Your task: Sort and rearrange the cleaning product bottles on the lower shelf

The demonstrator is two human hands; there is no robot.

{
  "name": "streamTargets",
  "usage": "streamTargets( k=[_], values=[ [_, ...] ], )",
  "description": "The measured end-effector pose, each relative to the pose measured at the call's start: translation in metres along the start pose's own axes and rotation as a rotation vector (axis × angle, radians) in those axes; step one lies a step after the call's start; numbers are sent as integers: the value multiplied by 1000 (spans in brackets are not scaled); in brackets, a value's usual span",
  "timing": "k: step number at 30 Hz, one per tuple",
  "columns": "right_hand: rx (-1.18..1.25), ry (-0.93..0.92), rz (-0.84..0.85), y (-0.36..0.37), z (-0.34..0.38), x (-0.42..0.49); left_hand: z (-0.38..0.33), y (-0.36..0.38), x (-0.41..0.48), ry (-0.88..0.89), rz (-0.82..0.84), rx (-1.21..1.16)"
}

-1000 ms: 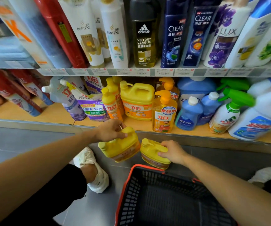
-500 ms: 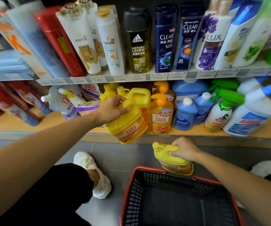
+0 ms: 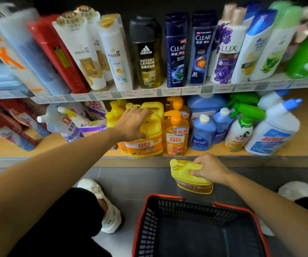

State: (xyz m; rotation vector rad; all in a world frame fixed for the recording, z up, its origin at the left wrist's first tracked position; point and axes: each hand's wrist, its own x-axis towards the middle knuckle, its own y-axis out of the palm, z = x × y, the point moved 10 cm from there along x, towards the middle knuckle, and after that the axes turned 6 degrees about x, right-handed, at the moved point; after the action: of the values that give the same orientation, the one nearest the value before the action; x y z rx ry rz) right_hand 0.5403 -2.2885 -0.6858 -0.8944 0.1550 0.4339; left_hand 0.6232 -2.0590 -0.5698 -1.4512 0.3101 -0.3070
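My left hand grips the handle of a yellow detergent jug that stands upright at the front of the lower shelf. Another yellow jug stands right behind it. My right hand holds a second yellow jug by its top, in the air below the shelf edge and above the basket. An orange pump bottle stands just right of the shelved jug.
Blue bottles, a green-trigger spray bottle and a white toilet-cleaner bottle fill the shelf's right side. Refill pouches lie at the left. A black basket with a red rim sits on the floor. Shampoo bottles line the upper shelf.
My left hand lifted its yellow jug from beside the basket up onto the lower shelf and stood it upright. My right hand raised its jug slightly and to the right.
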Motion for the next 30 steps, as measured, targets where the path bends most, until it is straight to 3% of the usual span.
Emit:
streamTargets(
  k=[4,10,19,24,30],
  values=[
    [-7,-30,2,2,11,-1,-2,3,10,43,1,149],
    [-92,-47,-10,4,27,3,1,-8,8,-19,-166,277],
    [-152,-149,-84,-2,79,17,39,-30,-52,-52,-407,237],
    [-119,-217,-148,-14,122,29,85,-13,-72,-213,-243,129],
    [-110,-295,-131,-29,180,52,101,-7,-82,-193,-224,-97]
  ],
)
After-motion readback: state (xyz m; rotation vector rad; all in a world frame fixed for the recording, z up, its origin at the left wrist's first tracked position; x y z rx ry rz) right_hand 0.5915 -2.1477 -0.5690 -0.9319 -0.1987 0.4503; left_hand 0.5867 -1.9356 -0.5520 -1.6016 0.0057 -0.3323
